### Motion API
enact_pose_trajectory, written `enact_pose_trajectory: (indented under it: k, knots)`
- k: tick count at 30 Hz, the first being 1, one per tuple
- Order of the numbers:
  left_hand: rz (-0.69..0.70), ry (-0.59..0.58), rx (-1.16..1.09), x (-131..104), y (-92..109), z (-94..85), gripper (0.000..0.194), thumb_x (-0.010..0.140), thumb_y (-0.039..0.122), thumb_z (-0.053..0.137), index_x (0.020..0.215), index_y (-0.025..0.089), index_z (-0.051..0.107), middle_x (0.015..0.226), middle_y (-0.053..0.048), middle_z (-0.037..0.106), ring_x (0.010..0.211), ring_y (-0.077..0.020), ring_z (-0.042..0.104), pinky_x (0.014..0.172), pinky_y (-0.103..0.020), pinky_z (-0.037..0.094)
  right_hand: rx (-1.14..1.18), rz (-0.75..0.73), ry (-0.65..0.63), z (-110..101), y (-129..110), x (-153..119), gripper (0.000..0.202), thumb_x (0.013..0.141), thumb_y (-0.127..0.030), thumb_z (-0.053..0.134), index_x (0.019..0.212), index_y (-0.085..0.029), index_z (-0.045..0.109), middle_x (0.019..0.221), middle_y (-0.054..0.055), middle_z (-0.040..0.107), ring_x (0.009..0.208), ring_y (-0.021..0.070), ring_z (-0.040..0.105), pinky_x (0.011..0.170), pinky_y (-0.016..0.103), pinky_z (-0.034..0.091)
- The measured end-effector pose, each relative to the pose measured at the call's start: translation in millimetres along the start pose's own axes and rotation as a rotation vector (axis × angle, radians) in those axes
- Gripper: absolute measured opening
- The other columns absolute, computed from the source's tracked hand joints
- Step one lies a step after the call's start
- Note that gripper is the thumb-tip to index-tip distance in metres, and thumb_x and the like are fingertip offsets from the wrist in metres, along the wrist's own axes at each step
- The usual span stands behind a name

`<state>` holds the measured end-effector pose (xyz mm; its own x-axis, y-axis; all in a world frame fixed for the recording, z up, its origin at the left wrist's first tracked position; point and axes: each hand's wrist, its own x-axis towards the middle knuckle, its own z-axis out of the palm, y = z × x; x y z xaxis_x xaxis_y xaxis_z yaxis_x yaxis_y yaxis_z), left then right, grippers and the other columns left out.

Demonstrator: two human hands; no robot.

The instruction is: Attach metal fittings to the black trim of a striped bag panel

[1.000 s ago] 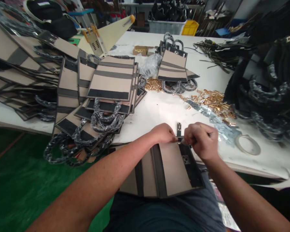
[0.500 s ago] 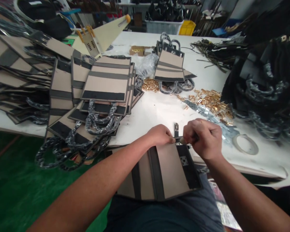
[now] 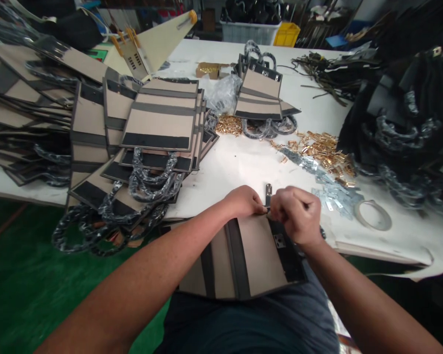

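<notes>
A flat, beige bag piece (image 3: 260, 250) with black bands lies across my lap against the table edge. My left hand (image 3: 246, 201) is closed in a pinch at its far edge, fingertips beside a small dark piece. Close by on the right, my right hand (image 3: 297, 214) is curled into a fist over the black end band; what its fingers hold is hidden. A dark strap with a metal fitting (image 3: 268, 189) sticks out beyond the fingers onto the table. Near my right wrist, a square metal plate (image 3: 279, 241) shows on the black band.
Stacked bag pieces (image 3: 162, 123) with plastic-wrapped handles fill the left. Gold fittings (image 3: 325, 150), flat metal plates (image 3: 335, 194) and a tape roll (image 3: 372, 215) lie to the right. Black bags (image 3: 402, 132) pile up at far right. Another bag piece (image 3: 260, 83) lies farther back.
My right hand has moved left, closer to my left hand, and now covers more of the black band. The left hand keeps its pinch. The camera view has shifted slightly.
</notes>
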<state>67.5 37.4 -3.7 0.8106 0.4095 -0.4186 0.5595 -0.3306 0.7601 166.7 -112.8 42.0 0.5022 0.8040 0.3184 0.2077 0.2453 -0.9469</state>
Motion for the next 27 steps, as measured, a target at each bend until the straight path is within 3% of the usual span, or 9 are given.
enact_pose_trajectory:
  k: [4, 8, 12, 15, 17, 19, 20, 23, 27]
  knots:
    - [-0.009, 0.019, 0.012, -1, 0, 0.6, 0.016, 0.072, 0.035, 0.081, 0.066, 0.020, 0.078, 0.063, 0.002, 0.067, 0.064, -0.0152, 0.059, 0.057, -0.027, 0.036, 0.087, 0.002, 0.027, 2, 4, -4, 0.051, 0.104, -0.047, 0.064, 0.060, -0.026, 0.053, 0.051, -0.001, 0.047, 0.045, 0.0177, 0.045, 0.047, 0.034, 0.038]
    - [0.000, 0.027, 0.037, 0, 0, 1.6, 0.016, 0.073, 0.035, 0.081, 0.071, 0.019, 0.080, 0.066, 0.002, 0.069, 0.067, -0.0151, 0.061, 0.058, -0.027, 0.038, 0.097, -0.047, 0.080, 0, 13, -6, 0.052, 0.104, -0.050, 0.063, 0.060, -0.026, 0.051, 0.051, -0.001, 0.047, 0.045, 0.0173, 0.044, 0.047, 0.034, 0.037]
    - [0.006, 0.061, 0.115, -6, 8, 3.1, 0.019, 0.078, 0.035, 0.079, 0.073, 0.017, 0.079, 0.065, 0.001, 0.068, 0.067, -0.0164, 0.061, 0.062, -0.028, 0.041, -0.029, -0.015, 0.001, -2, 21, -5, 0.052, 0.105, -0.047, 0.061, 0.060, -0.025, 0.051, 0.054, -0.001, 0.051, 0.050, 0.0175, 0.046, 0.051, 0.033, 0.038]
    - [0.023, 0.212, 0.204, -31, 18, 11.9, 0.025, 0.085, 0.034, 0.075, 0.102, 0.018, 0.080, 0.092, -0.004, 0.076, 0.089, -0.0239, 0.068, 0.081, -0.034, 0.050, -0.041, -0.026, -0.021, -2, 19, -3, 0.051, 0.105, -0.044, 0.060, 0.059, -0.024, 0.051, 0.053, -0.001, 0.053, 0.050, 0.0169, 0.047, 0.051, 0.032, 0.037]
    - [0.110, 0.387, 0.284, -60, 19, 27.7, 0.042, 0.091, 0.034, 0.071, 0.131, 0.020, 0.070, 0.123, -0.009, 0.073, 0.116, -0.0288, 0.064, 0.101, -0.041, 0.049, -0.016, -0.021, -0.007, -2, 17, -1, 0.051, 0.104, -0.044, 0.061, 0.059, -0.025, 0.051, 0.051, -0.002, 0.053, 0.048, 0.0163, 0.046, 0.051, 0.032, 0.037]
    - [0.295, 0.536, 0.390, -92, 12, 51.9, 0.051, 0.096, 0.041, 0.068, 0.142, 0.020, 0.061, 0.138, -0.012, 0.066, 0.131, -0.0303, 0.057, 0.115, -0.045, 0.044, -0.001, -0.015, -0.013, -2, 16, 0, 0.051, 0.103, -0.048, 0.061, 0.059, -0.025, 0.051, 0.050, -0.002, 0.053, 0.046, 0.0159, 0.046, 0.050, 0.031, 0.038]
    - [0.384, 0.548, 0.436, -107, 6, 65.9, 0.057, 0.095, 0.049, 0.070, 0.144, 0.021, 0.059, 0.143, -0.013, 0.063, 0.134, -0.0310, 0.055, 0.120, -0.047, 0.041, 0.005, -0.013, -0.017, -1, 16, 1, 0.052, 0.103, -0.050, 0.061, 0.059, -0.025, 0.050, 0.049, -0.002, 0.052, 0.046, 0.0158, 0.045, 0.049, 0.031, 0.038]
    - [0.535, 0.437, 0.575, -138, -16, 106.7, 0.090, 0.086, 0.079, 0.068, 0.155, 0.023, 0.050, 0.160, -0.015, 0.050, 0.151, -0.0371, 0.041, 0.133, -0.059, 0.019, 0.027, -0.011, -0.019, -1, 18, 2, 0.052, 0.102, -0.051, 0.063, 0.059, -0.025, 0.050, 0.048, -0.003, 0.051, 0.044, 0.0153, 0.044, 0.047, 0.030, 0.036]
    - [0.471, 0.336, 0.709, -139, -28, 133.2, 0.106, 0.082, 0.068, 0.080, 0.167, 0.027, 0.031, 0.175, -0.014, 0.029, 0.163, -0.0376, 0.021, 0.134, -0.065, 0.006, 0.065, -0.004, 0.007, -3, 20, 4, 0.051, 0.102, -0.049, 0.064, 0.059, -0.025, 0.050, 0.046, -0.004, 0.050, 0.042, 0.0148, 0.045, 0.046, 0.029, 0.036]
